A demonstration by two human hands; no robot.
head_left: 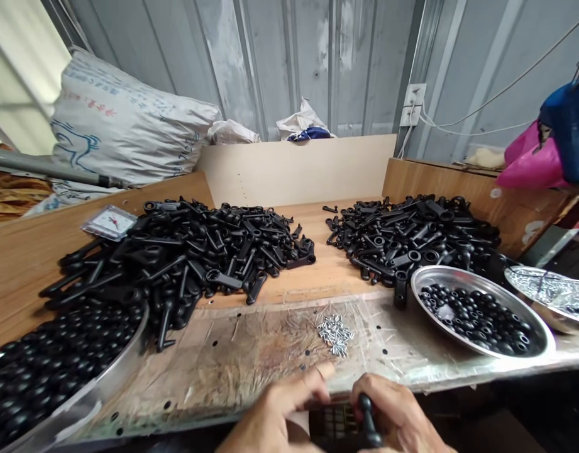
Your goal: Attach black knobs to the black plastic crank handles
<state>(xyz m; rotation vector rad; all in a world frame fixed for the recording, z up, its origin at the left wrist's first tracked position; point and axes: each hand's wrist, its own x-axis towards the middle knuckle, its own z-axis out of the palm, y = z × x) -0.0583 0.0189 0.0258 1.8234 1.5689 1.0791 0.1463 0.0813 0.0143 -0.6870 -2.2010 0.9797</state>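
At the table's near edge my right hand is closed around a black crank handle, whose rounded end sticks up between thumb and fingers. My left hand is beside it, fingers bent and apart, with nothing visible in them; its lower part is cut off by the frame. Just beyond both hands lies a small heap of short silver pins on the worn, film-covered work strip. Black crank handles are piled behind, in a left heap and a right heap.
A metal bowl of black knobs stands at right, beside another dish of silver pins. A large pan of black balls fills the left front. A small clock leans by the left heap. Wooden boards border the table.
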